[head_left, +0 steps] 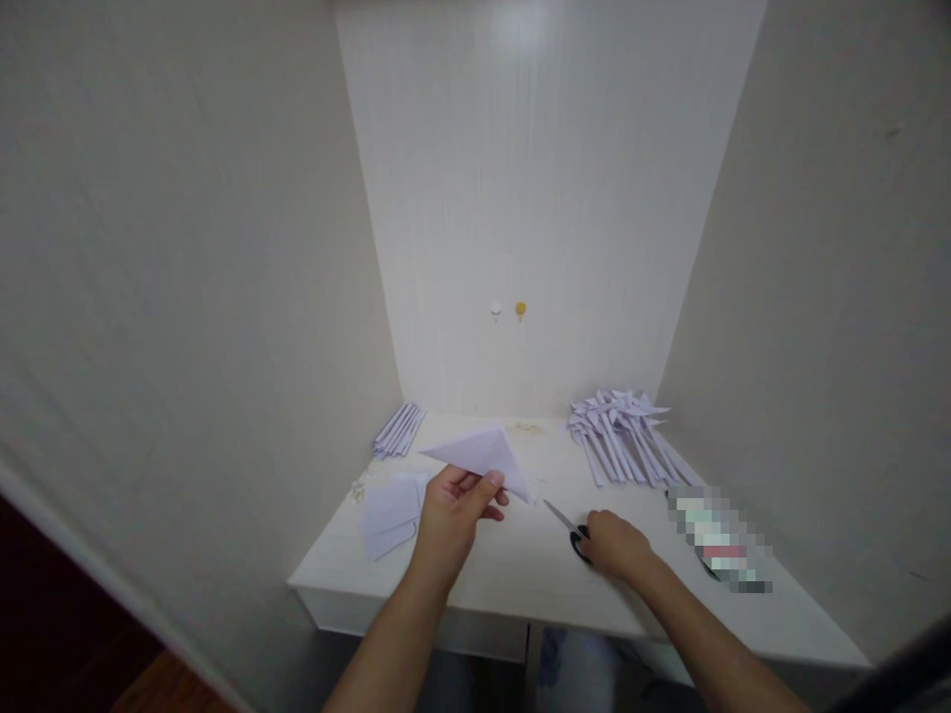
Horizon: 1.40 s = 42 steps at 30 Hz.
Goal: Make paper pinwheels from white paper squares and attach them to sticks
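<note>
My left hand (465,500) pinches a white sheet of paper folded into a triangle (479,451), thumb on top and fingers beneath, held above the table. One corner of the triangle points left, another down to the right. Over the table to the right, my right hand (613,543) is closed on a pair of scissors (571,525) with black handles. The blades aim up and left, close to the triangle's lower right corner but apart from it. Flat square sheets of white paper (390,510) lie to the left of my left hand.
Rolled paper sticks (399,430) lie at the back left of the white table (520,579). A bigger pile of paper pieces with long stems (624,436) fills the back right. A blurred-out object (717,540) rests at the right. Walls enclose three sides; two small hooks (520,309) are on the back one.
</note>
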Motion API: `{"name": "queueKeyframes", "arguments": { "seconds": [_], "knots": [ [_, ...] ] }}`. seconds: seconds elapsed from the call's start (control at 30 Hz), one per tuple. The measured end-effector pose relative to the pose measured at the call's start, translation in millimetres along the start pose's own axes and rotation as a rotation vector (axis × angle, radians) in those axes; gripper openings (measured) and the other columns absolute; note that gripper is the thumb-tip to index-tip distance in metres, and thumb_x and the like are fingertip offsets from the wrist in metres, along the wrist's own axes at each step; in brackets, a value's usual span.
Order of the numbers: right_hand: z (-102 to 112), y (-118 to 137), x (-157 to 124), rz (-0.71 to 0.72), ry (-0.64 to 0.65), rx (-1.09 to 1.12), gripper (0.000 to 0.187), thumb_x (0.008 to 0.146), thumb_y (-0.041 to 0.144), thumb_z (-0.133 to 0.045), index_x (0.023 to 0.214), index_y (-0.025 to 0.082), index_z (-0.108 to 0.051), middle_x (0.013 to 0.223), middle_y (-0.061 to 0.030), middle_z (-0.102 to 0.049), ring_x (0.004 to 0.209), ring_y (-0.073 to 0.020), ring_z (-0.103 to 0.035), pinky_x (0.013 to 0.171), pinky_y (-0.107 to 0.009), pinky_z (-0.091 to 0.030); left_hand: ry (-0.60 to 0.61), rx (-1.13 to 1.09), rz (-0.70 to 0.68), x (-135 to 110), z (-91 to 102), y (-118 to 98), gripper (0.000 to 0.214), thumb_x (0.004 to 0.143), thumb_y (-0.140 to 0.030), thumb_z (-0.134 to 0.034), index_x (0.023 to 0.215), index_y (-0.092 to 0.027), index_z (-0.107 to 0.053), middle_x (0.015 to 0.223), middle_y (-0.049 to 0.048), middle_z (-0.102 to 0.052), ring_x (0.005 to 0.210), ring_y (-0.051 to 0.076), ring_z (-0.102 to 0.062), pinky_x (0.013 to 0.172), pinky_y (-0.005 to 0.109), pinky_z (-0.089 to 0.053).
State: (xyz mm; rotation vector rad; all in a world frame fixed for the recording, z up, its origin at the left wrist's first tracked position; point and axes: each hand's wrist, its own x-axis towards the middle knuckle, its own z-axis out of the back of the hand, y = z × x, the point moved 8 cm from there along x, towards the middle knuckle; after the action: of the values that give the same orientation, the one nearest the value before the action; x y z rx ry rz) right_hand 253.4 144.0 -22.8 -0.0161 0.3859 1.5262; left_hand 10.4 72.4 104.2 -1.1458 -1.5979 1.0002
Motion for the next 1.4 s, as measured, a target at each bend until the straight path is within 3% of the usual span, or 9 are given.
{"name": "queueKeyframes", "arguments": {
  "seconds": [0.17,0.27,0.4,0.57,0.77,0.93,1.07,1.23,1.4],
  "knots": [
    [-2,-15,-5,0.024,0.035,0.074,0.030,0.102,0.036,-0.068,0.125,0.017,-0.068,0.127,-0.0098,-0.070,0.109,-0.0256,-0.070,0.094,-0.048,-0.060,-0.031,-0.045,-0.035,0,-7.0,-8,0.031,0.073,-0.039,-0.087,0.087,-0.015,-0.073,0.065,0.0018,-0.071,0.060,0.014,-0.064,0.054,0.024,-0.056],
    [-3,-27,-5,0.057,0.067,0.225,0.017,0.100,0.028,-0.066,0.092,0.014,-0.071,0.092,-0.0068,-0.075,0.088,-0.0223,-0.073,0.084,-0.039,-0.058,-0.039,-0.069,-0.049,0,-12.3,-10,0.031,0.072,-0.036,-0.088,0.088,-0.014,-0.074,0.068,0.0017,-0.071,0.060,0.014,-0.064,0.053,0.024,-0.056],
    [-10,-39,-10,0.082,0.173,0.546,0.036,0.090,0.029,-0.062,0.057,0.021,-0.053,0.049,0.0009,-0.053,0.051,-0.0174,-0.060,0.058,-0.029,-0.049,-0.033,-0.095,-0.068,5,-19.3,-17,0.030,0.070,-0.033,-0.089,0.088,-0.014,-0.073,0.069,0.0015,-0.071,0.060,0.014,-0.064,0.053,0.024,-0.056],
    [-21,-32,-27,0.122,0.223,0.982,0.038,0.078,0.060,-0.063,0.072,0.023,-0.059,0.069,-0.0016,-0.060,0.064,-0.0177,-0.063,0.063,-0.030,-0.057,-0.009,-0.111,-0.088,20,-29.2,-29,0.029,0.067,-0.028,-0.091,0.087,-0.015,-0.074,0.074,0.0026,-0.075,0.066,0.015,-0.067,0.055,0.024,-0.059],
    [-33,13,-18,0.080,0.297,1.499,0.054,0.049,0.054,-0.098,0.072,0.017,-0.066,0.062,0.0031,-0.054,0.059,-0.0129,-0.053,0.055,-0.025,-0.051,0.013,-0.156,-0.121,54,-36.2,-40,0.028,0.064,-0.026,-0.094,0.080,-0.013,-0.076,0.070,0.0028,-0.075,0.062,0.014,-0.066,0.054,0.024,-0.060],
    [54,60,-2,0.363,0.162,1.621,0.051,0.070,0.060,-0.091,0.083,0.014,-0.073,0.076,-0.0048,-0.069,0.069,-0.0153,-0.064,0.062,-0.025,-0.049,0.007,-0.181,-0.226,91,-32.5,-49,0.026,0.074,-0.034,-0.091,0.082,-0.014,-0.076,0.067,0.0021,-0.074,0.058,0.014,-0.066,0.055,0.024,-0.057],
    [128,84,4,0.503,-0.051,1.561,0.048,0.070,0.057,-0.093,0.073,0.014,-0.071,0.064,0.0004,-0.062,0.055,-0.0078,-0.046,0.053,-0.020,-0.035,-0.067,-0.194,-0.304,118,-28.4,-47,0.025,0.078,-0.036,-0.089,0.080,-0.015,-0.075,0.063,-0.0003,-0.070,0.056,0.011,-0.063,0.055,0.021,-0.054],
    [152,105,25,0.486,-0.160,1.610,0.050,0.053,0.044,-0.102,0.061,0.017,-0.061,0.052,0.0064,-0.051,0.049,-0.0064,-0.038,0.048,-0.019,-0.029,-0.142,-0.149,-0.304,146,-24.1,-30,0.022,0.081,-0.035,-0.086,0.078,-0.016,-0.074,0.060,-0.0005,-0.069,0.056,0.012,-0.064,0.057,0.022,-0.054],
    [157,109,48,0.515,-0.342,1.649,0.039,0.055,0.030,-0.101,0.073,0.018,-0.068,0.063,0.0029,-0.066,0.054,-0.0090,-0.053,0.051,-0.019,-0.041,-0.045,-0.068,-0.252,163,-31.6,-9,0.018,0.080,-0.030,-0.084,0.076,-0.015,-0.075,0.065,0.0032,-0.074,0.062,0.017,-0.070,0.062,0.026,-0.058]
  ]
}}
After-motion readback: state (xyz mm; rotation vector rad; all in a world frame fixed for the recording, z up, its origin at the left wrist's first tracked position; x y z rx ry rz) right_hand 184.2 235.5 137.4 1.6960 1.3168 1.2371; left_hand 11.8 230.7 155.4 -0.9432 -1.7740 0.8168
